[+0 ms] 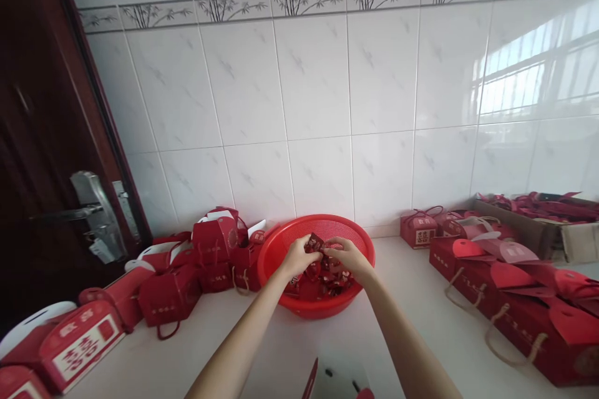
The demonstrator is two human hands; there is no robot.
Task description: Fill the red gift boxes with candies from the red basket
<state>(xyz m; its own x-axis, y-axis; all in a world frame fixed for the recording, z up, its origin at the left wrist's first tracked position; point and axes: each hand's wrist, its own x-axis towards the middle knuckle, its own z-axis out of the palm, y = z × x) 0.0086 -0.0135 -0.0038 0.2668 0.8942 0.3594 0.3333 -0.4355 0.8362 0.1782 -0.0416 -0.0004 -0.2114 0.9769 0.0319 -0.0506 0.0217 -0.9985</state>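
Observation:
A red plastic mesh basket stands in front of me with small red and dark wrapped pieces heaped inside. My left hand is over the basket, its fingers closed on a small dark-red patterned packet. My right hand meets it from the other side, fingers bent and pinched at the packet's edge. The fingertips partly cover the packet, and what is in it cannot be seen.
Red gift boxes crowd the left side, by a dark door. More red boxes with rope handles line the right. A cardboard box of red items sits behind them. White tiled wall closes the back.

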